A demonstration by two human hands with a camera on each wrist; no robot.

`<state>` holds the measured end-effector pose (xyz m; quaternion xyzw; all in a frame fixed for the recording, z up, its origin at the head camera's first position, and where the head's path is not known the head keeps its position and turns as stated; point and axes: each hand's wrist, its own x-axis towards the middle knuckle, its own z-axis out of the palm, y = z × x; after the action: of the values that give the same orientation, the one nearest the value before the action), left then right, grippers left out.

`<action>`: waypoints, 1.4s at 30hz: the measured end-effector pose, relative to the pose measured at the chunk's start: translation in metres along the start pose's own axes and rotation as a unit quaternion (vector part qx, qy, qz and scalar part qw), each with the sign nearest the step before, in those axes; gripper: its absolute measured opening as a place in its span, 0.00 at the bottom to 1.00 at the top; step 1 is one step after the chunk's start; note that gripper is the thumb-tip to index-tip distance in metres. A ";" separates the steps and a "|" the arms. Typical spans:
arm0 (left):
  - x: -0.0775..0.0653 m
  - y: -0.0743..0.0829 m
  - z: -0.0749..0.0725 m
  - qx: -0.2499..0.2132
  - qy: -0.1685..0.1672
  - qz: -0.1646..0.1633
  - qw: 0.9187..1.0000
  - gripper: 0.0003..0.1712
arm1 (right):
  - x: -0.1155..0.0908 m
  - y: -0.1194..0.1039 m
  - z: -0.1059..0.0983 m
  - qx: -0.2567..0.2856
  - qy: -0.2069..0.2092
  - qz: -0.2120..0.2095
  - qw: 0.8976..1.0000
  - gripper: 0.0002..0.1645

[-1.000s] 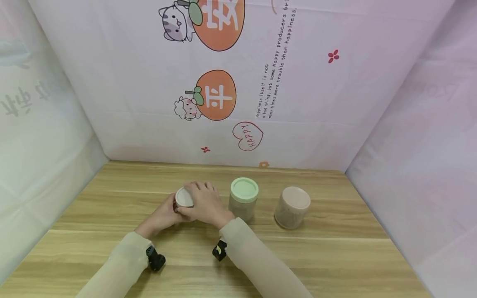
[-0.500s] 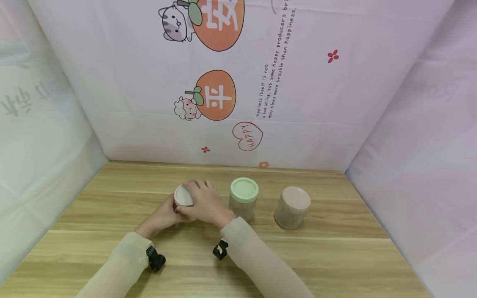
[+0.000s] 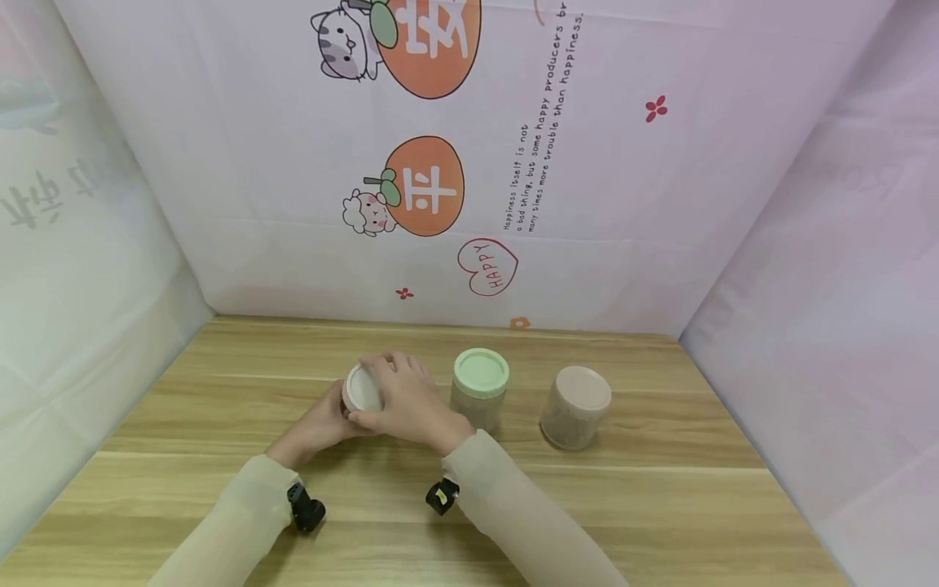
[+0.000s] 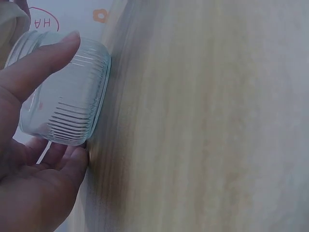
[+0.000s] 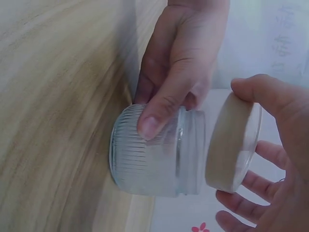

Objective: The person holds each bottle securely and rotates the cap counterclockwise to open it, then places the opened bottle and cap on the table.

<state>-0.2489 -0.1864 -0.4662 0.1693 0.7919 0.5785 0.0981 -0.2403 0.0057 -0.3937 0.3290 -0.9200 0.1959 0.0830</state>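
A clear ribbed glass jar (image 5: 145,164) stands on the wooden table, gripped around its side by my left hand (image 3: 321,424). In the left wrist view, the thumb lies across the front of the glass jar (image 4: 72,101) and the other fingers go round behind it. My right hand (image 3: 416,406) holds a whitish lid (image 3: 362,391) by its edge, thumb on one side and fingers on the other. As the right wrist view shows, the lid (image 5: 228,145) is tilted and sits just off the jar's threaded mouth, a narrow gap between them. No contents show through the glass.
Just right of my right hand stands a jar with a pale green lid (image 3: 480,375). Further right is a jar with a beige-pink lid (image 3: 583,390). White printed cloth (image 3: 587,277) closes off the table's back and both sides.
My right wrist has shifted slightly to the right and turned a little. The lid has tilted slightly with it. My left hand and the two other jars stay in place.
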 end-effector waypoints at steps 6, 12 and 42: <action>0.000 -0.001 -0.002 0.017 -0.009 0.025 0.999 0.42 | -0.005 -0.002 -0.005 0.046 -0.016 0.002 0.999 0.51; -0.005 0.001 -0.004 0.013 0.005 -0.022 1.000 0.41 | -0.010 -0.002 -0.010 0.102 -0.042 0.006 0.994 0.50; -0.006 0.010 -0.002 0.040 0.018 -0.066 0.997 0.51 | -0.035 0.014 -0.015 0.109 -0.127 -0.054 0.984 0.43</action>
<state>-0.2428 -0.1878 -0.4565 0.1101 0.8255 0.5416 0.1145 -0.2220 0.0421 -0.3947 0.4074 -0.8771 0.2473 -0.0603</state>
